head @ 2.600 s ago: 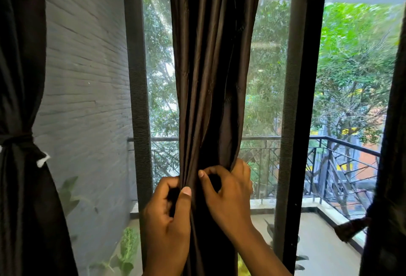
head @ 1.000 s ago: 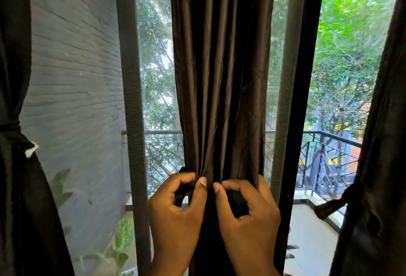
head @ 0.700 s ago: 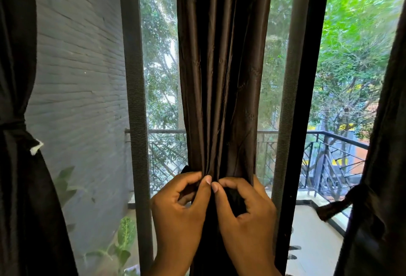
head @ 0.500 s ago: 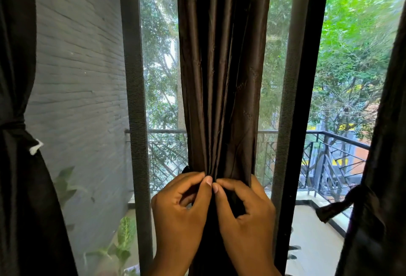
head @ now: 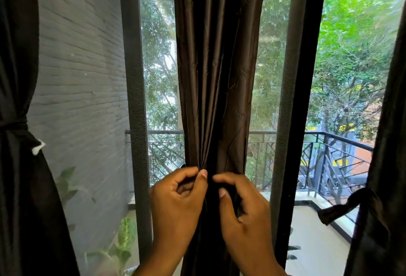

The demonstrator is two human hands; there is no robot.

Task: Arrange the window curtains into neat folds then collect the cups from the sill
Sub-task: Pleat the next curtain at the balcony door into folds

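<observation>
The middle curtain (head: 216, 73), a dark brown panel with a slight sheen, hung straight down in front of the window, gathered into narrow vertical pleats that drew tight at the level of the hands. The left hand (head: 175, 201) was clenched on the curtain's left side, its thumb and curled fingers pinching a bunch of cloth. The right hand (head: 243, 209) gripped the right side of the same gather, forefinger hooked over the fabric and thumb pressed in from the front. The two hands sat just beside each other, thumbs nearly touching across the central fold.

At the left edge of the window hung a second dark curtain (head: 19, 165), cinched by a tie (head: 13, 125) with a small white tag (head: 37, 145) showing beside it. At the right edge a third curtain (head: 386, 187) was likewise bound, the loose end of its tie (head: 342, 207) sticking out toward the glass.

Two dark window frame uprights (head: 134, 100) stood either side of the middle curtain. Through the glass there was a grey brick wall (head: 81, 78) on the left, a black balcony railing (head: 325, 155), green trees (head: 351, 56) beyond it, and leafy plants (head: 123, 242) near the lower left. No sill or cups could be made out.
</observation>
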